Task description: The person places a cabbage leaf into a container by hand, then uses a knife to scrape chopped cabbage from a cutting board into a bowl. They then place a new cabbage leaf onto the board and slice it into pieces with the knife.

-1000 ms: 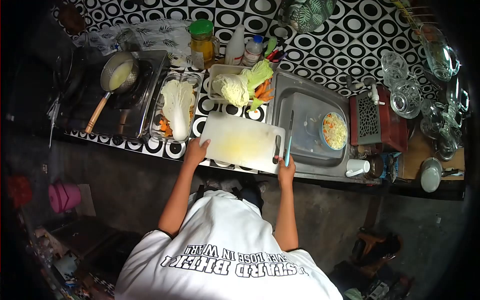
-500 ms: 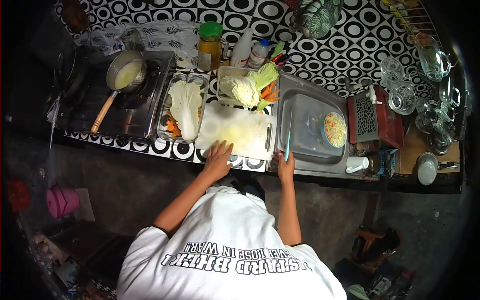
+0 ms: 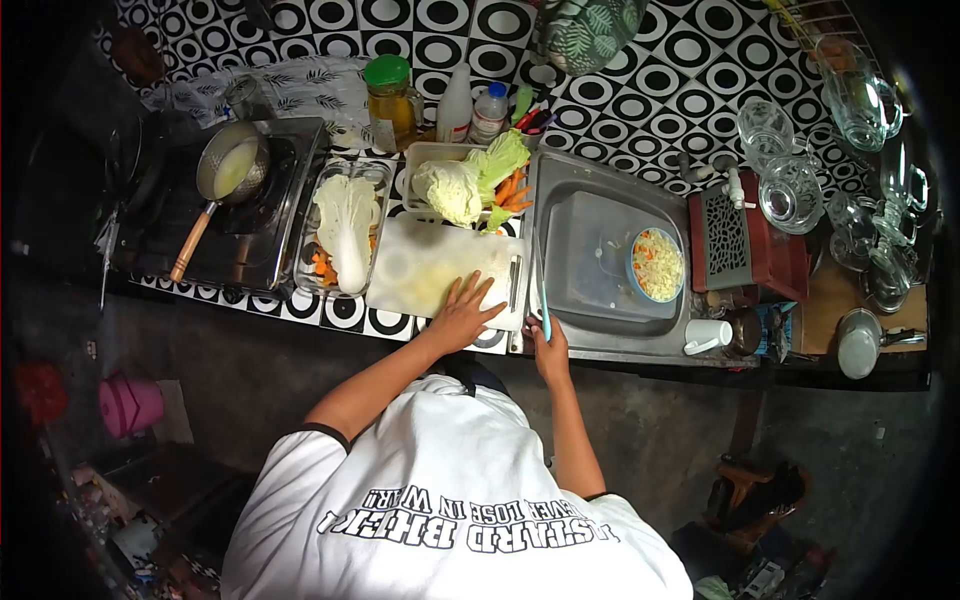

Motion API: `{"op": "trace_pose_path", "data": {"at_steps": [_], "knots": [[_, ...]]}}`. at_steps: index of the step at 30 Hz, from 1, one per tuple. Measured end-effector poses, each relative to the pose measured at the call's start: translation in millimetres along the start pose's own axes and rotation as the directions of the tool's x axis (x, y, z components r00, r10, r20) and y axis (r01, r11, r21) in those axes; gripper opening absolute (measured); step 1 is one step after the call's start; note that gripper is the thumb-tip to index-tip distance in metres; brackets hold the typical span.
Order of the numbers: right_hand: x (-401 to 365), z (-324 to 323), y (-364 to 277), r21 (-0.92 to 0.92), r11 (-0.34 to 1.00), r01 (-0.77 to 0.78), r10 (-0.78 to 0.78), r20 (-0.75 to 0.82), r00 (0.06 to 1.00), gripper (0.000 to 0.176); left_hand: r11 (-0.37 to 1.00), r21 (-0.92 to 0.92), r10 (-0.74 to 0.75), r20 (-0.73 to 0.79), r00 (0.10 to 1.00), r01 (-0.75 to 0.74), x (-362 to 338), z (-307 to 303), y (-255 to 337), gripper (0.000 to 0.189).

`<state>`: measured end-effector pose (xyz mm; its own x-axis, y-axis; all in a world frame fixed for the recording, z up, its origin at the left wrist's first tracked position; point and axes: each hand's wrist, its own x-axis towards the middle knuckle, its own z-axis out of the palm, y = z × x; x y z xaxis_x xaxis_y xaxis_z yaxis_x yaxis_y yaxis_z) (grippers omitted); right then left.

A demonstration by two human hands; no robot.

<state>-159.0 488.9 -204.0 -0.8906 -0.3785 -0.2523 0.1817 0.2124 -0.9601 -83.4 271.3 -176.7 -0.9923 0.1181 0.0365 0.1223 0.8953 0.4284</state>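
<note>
My left hand (image 3: 464, 311) lies with spread fingers on the white cutting board (image 3: 405, 262), near its front right part. In my right hand (image 3: 548, 345) is a knife (image 3: 545, 300) with a light blue handle, its blade pointing away from me along the sink's left edge. Behind the board, a container (image 3: 420, 158) holds a cut cabbage (image 3: 450, 190) and carrots (image 3: 512, 190). Left of the board, a glass dish (image 3: 303, 275) contains a pale leafy cabbage piece (image 3: 347, 225) and orange pieces. A bowl of chopped vegetables (image 3: 657, 264) stands in the sink at right.
A saucepan (image 3: 232, 165) with a wooden handle rests on the stove (image 3: 255, 240) at left. Behind stand a green-lidded jar (image 3: 392, 105) and bottles (image 3: 489, 112). Right of the metal sink (image 3: 610, 345) are a white mug (image 3: 708, 336), a red rack (image 3: 750, 240) and several glass mugs (image 3: 790, 195).
My left hand has slid rightward across the cutting board, its fingers spreading wider. The whole view has shifted a little; the knife stays in my right hand.
</note>
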Motion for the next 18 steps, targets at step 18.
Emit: {"op": "trace_pose_path", "data": {"at_steps": [18], "knots": [[-9, -42, 4, -0.036, 0.999, -0.020, 0.027, 0.199, 0.980, 0.029, 0.989, 0.113, -0.117, 0.162, 0.980, 0.100, 33, -9, 20, 0.053]]}}
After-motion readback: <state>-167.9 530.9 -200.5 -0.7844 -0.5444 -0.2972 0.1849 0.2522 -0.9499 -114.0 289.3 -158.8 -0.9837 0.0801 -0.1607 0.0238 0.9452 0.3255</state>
